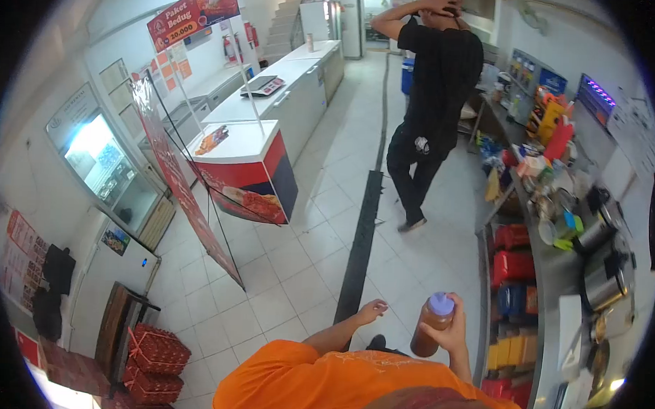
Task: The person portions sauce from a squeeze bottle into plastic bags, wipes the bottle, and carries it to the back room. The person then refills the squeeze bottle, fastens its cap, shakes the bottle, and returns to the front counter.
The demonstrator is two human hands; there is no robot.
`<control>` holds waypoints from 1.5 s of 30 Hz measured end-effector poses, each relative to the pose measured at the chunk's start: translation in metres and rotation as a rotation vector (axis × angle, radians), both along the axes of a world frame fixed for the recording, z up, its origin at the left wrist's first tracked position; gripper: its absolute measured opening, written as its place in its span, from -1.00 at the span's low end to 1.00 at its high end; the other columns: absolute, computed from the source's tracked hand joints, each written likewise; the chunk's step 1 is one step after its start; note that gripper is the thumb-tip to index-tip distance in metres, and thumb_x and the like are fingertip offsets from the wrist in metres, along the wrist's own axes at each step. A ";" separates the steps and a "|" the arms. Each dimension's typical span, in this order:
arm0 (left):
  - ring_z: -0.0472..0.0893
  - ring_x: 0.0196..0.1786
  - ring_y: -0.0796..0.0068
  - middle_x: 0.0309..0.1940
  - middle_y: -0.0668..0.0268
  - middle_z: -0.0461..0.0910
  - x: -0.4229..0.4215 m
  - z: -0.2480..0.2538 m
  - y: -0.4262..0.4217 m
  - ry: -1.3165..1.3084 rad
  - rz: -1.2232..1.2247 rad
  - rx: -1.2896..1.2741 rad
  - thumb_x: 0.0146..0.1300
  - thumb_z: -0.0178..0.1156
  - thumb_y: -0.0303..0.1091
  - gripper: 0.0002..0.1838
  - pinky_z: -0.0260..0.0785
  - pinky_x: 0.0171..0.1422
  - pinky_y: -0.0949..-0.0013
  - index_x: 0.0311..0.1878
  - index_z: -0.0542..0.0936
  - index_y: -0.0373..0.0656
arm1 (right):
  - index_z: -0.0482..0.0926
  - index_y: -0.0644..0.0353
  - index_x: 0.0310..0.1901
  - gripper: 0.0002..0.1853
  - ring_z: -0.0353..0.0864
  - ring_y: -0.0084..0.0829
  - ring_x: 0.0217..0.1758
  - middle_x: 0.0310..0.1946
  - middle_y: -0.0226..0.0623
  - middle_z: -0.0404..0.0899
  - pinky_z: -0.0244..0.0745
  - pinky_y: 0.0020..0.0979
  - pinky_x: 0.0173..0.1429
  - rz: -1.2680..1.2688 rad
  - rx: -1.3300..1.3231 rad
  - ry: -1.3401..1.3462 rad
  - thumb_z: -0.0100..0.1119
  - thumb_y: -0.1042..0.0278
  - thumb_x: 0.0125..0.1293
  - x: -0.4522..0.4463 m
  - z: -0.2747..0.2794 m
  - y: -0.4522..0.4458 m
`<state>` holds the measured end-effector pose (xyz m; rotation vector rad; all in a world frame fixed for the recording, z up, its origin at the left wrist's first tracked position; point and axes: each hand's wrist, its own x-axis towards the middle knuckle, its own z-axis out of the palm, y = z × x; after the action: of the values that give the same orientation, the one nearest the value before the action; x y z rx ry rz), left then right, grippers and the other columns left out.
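My right hand (453, 331) is wrapped round a clear bottle (424, 340) with a lilac cap (441, 304) and brown contents. The bottle is held in front of my orange shirt, tilted a little, with its cap uppermost. To the left of it, my left hand (371, 313) hangs over the tiled floor, apart from the bottle. Its fingers are loosely bent and look apart, with no object clearly seen in them.
Ahead, a person in black (440, 86) stands with hands raised to the head. A cluttered metal counter (548, 284) runs along the right. Left are a promotional booth (245, 180), a leaning banner (177, 177) and red woven baskets (156, 350). A dark floor strip (360, 242) runs forward.
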<state>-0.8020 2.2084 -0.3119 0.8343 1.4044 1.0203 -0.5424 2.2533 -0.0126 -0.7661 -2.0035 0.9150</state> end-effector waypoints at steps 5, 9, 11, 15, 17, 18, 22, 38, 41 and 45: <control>0.67 0.13 0.06 0.09 0.06 0.71 -0.174 -0.099 -0.019 1.084 -0.440 0.071 0.47 0.09 -0.15 -0.58 0.49 0.30 0.07 0.31 0.61 -0.01 | 0.42 0.11 0.28 -0.06 0.70 -0.05 0.16 0.10 -0.07 0.64 0.59 -0.14 0.26 0.258 0.060 -0.067 0.74 0.09 -0.16 -0.151 0.027 0.229; 0.69 0.09 -0.01 0.04 0.15 0.74 -0.264 -0.085 -0.092 1.107 -0.226 -0.629 0.48 0.05 -0.13 -0.60 0.56 0.17 -0.05 0.27 0.65 0.06 | 0.42 0.09 0.28 -0.08 0.71 -0.07 0.14 0.10 -0.10 0.65 0.61 -0.16 0.23 0.439 0.111 -0.041 0.75 0.11 -0.14 -0.292 0.035 0.394; 0.69 0.10 0.01 0.05 0.14 0.74 -0.324 -0.075 -0.074 0.800 -0.238 -1.003 0.48 0.04 -0.09 -0.60 0.56 0.18 -0.04 0.25 0.65 0.07 | 0.42 0.10 0.27 -0.08 0.71 -0.09 0.13 0.09 -0.10 0.65 0.61 -0.17 0.22 0.483 0.123 0.018 0.76 0.13 -0.14 -0.357 0.032 0.467; 0.68 0.12 0.04 0.06 0.12 0.72 -0.447 -0.079 0.093 0.638 -0.318 -1.057 0.50 0.03 -0.01 -0.59 0.56 0.19 -0.02 0.23 0.66 0.07 | 0.38 0.12 0.29 -0.06 0.72 -0.13 0.12 0.07 -0.08 0.65 0.61 -0.18 0.22 0.480 0.017 0.081 0.77 0.17 -0.13 -0.461 0.013 0.599; 0.67 0.14 0.06 0.07 0.10 0.71 -0.499 -0.094 0.225 0.635 -0.429 -0.911 0.51 0.02 0.03 -0.58 0.56 0.19 -0.01 0.21 0.67 0.08 | 0.36 0.11 0.30 -0.05 0.71 -0.17 0.13 0.07 -0.12 0.65 0.60 -0.17 0.24 0.435 -0.010 0.006 0.76 0.16 -0.13 -0.492 0.013 0.661; 0.67 0.14 0.07 0.08 0.10 0.71 -0.521 -0.099 0.300 0.629 -0.483 -0.828 0.52 0.02 0.05 -0.57 0.55 0.19 -0.01 0.21 0.67 0.08 | 0.35 0.11 0.30 -0.04 0.70 -0.18 0.13 0.06 -0.13 0.65 0.59 -0.16 0.25 0.420 -0.036 -0.009 0.77 0.16 -0.13 -0.506 0.011 0.697; 0.61 0.21 -0.08 0.21 -0.03 0.62 -0.618 -0.122 0.649 1.126 -0.357 0.059 0.48 0.08 0.11 -0.48 0.46 0.35 0.02 0.34 0.57 0.03 | 0.35 0.11 0.30 -0.03 0.69 -0.18 0.14 0.06 -0.14 0.64 0.57 -0.15 0.29 0.321 -0.131 0.008 0.76 0.15 -0.15 -0.561 -0.013 0.843; 0.62 0.24 0.28 0.22 0.21 0.60 -0.944 0.211 1.283 0.140 0.429 0.601 -0.20 0.74 -0.23 0.04 0.48 0.36 0.19 0.39 0.40 -0.24 | 0.40 0.07 0.31 -0.06 0.68 -0.15 0.17 0.09 -0.17 0.64 0.59 -0.23 0.26 0.850 0.059 0.147 0.74 0.01 -0.09 -1.107 0.035 1.394; 0.62 0.22 0.28 0.14 0.18 0.62 -1.032 0.239 1.371 0.469 0.634 0.598 -0.21 0.71 -0.26 0.04 0.48 0.33 0.19 0.39 0.39 -0.23 | 0.46 0.11 0.30 -0.09 0.65 -0.25 0.19 0.11 -0.20 0.63 0.55 -0.26 0.29 0.831 -0.081 0.160 0.76 0.04 -0.08 -1.212 0.059 1.469; 0.64 0.12 0.21 0.07 0.09 0.60 -1.142 0.246 1.509 0.404 0.583 0.546 -0.25 0.71 -0.26 -0.08 0.50 0.23 0.16 0.23 0.43 -0.21 | 0.58 0.15 0.17 -0.22 0.58 -0.33 0.29 0.17 -0.20 0.62 0.44 -0.30 0.40 0.655 -0.346 0.167 0.79 0.17 -0.11 -1.298 0.065 1.594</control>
<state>-1.9442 3.7177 -0.0662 1.0939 1.7981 1.8116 -1.8407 3.8470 0.0520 -0.1760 -1.9923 1.6723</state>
